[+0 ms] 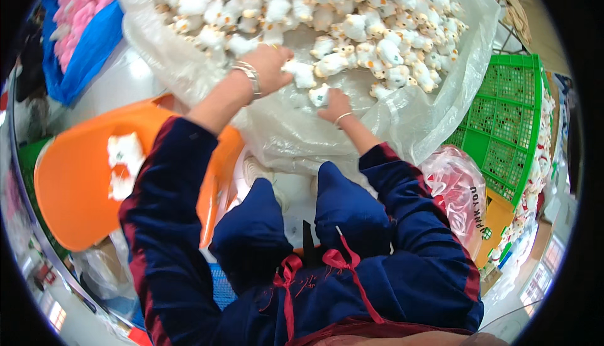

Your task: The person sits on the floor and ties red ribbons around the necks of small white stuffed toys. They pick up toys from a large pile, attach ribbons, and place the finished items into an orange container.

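Observation:
A large heap of small white plush toys (277, 7) with orange-brown patches lies in a clear plastic sheet before me. My left hand (269, 69), wearing a silver bracelet, reaches to the near edge of the heap. Its thumb and fingers close around the end of one white plush toy (302, 74). A little nearer and to the right, my right hand (337, 106) pinches another white plush toy (319, 95) with a small dark mark on it. The two toys are close together but apart. Some fingertips are hidden.
The plastic sheet (402, 129) spreads around the heap. On my left, an orange plastic chair (69, 182) carries white plush pieces (124, 151). Pink plush items (82, 6) fill a blue bag (94, 56) at far left. A green plastic crate (503, 113) and a clear pinkish bag (456, 189) are right.

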A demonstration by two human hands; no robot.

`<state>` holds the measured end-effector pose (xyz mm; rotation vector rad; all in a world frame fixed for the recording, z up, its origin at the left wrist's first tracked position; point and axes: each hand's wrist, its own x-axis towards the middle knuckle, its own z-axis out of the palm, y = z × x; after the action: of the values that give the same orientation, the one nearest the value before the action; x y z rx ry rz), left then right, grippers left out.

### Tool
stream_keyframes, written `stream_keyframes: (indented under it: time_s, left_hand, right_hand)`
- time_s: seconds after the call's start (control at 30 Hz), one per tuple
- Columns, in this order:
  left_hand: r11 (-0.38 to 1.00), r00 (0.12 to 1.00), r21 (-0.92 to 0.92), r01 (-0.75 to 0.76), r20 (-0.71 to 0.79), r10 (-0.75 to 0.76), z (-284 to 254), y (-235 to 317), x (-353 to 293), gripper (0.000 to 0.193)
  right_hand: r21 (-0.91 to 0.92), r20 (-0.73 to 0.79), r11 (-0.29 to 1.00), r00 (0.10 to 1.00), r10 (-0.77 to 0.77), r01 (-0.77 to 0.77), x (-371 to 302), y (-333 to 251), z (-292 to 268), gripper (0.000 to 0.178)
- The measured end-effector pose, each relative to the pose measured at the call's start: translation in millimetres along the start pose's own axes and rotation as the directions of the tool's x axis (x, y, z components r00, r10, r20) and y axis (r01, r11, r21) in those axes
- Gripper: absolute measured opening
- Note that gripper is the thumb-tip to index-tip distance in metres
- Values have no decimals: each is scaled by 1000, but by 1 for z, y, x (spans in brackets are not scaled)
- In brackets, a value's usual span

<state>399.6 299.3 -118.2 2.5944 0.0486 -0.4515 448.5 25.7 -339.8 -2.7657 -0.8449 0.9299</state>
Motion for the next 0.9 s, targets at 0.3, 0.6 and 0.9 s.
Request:
stream_keyframes:
  time_s: [0.3,0.6,0.9]
  left_hand:
    - [951,952,269,152,218,-214,219,-51,137,53]
    - [681,985,-719,138,171,-18,169,-53,245,56]
    - [455,979,-869,197,151,-134,203,-3,203,58]
  right_hand:
    - [532,21,819,970,243,-216,0,45,35,70]
    - [928,152,-372,937,313,-27,34,86,-30,58]
    - [906,-22,-404,969,246,123,54,48,-29,54]
